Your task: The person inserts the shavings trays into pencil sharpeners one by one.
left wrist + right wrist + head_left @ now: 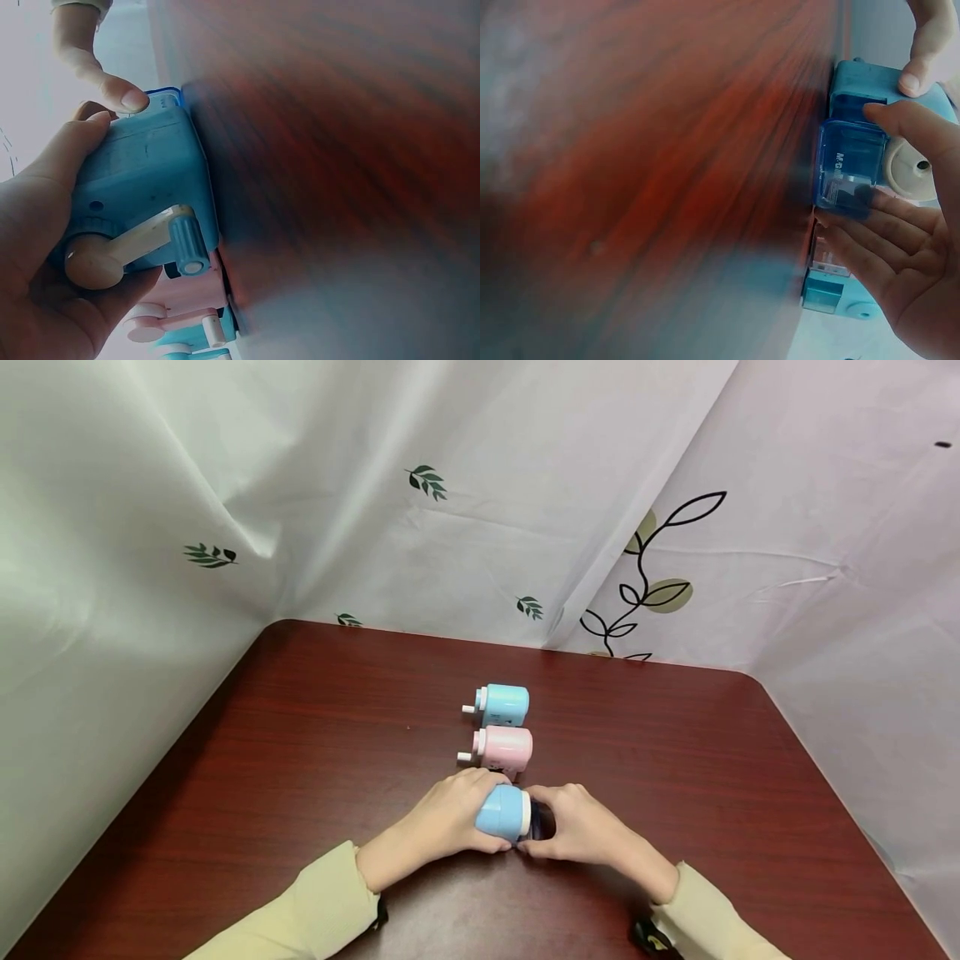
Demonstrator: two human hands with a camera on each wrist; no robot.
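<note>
A blue crank pencil sharpener point(501, 812) stands on the table with my left hand point(459, 814) gripping its body. In the left wrist view, its cream crank arm ends in a ribbed blue knob point(187, 244). On the opposite side, my right hand point(581, 827) holds the clear blue shavings drawer point(847, 165), thumb on one edge and fingers on the other. The right wrist view shows this drawer slid partly out of the body, beside the round cream pencil-hole ring point(909, 169).
Just beyond my hands lies a pink crank sharpener point(506, 747), and behind it a light blue one point(505, 703). Both have cranks facing left. The dark red wooden table point(337, 718) meets a white leaf-patterned curtain point(465, 552) at its back and sides.
</note>
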